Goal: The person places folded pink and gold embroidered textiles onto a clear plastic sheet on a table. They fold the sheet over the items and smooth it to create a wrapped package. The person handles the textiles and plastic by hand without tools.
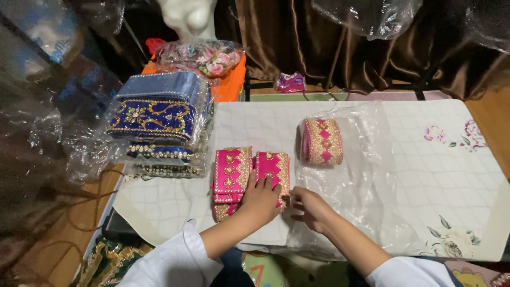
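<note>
A white quilted table cover printed with flowers at its corners spreads over the table and serves as the reference surface. Behind the cover hangs a brown satin curtain. On the cover's right half lies a large sheet of clear crinkled plastic wrap, and within its upper left part stands a pink and gold embroidered cloth roll. At the cover's left rear edge rests a plastic-wrapped stack of blue and gold embroidered cushions; beyond that stack, off the cover, sits an orange box topped with a bagged bunch of pink artificial flowers. Near the cover's front centre lie two folded pink cloth pieces with gold trim and beadwork, side by side and touching. The left hand lies flat, fingers spread, pressing the front end of the right-hand piece. The right hand sits just right of that piece at the plastic's left edge, fingers curled and pinched together; what it pinches cannot be told. A small pink packet lies past the cover's rear edge.
</note>
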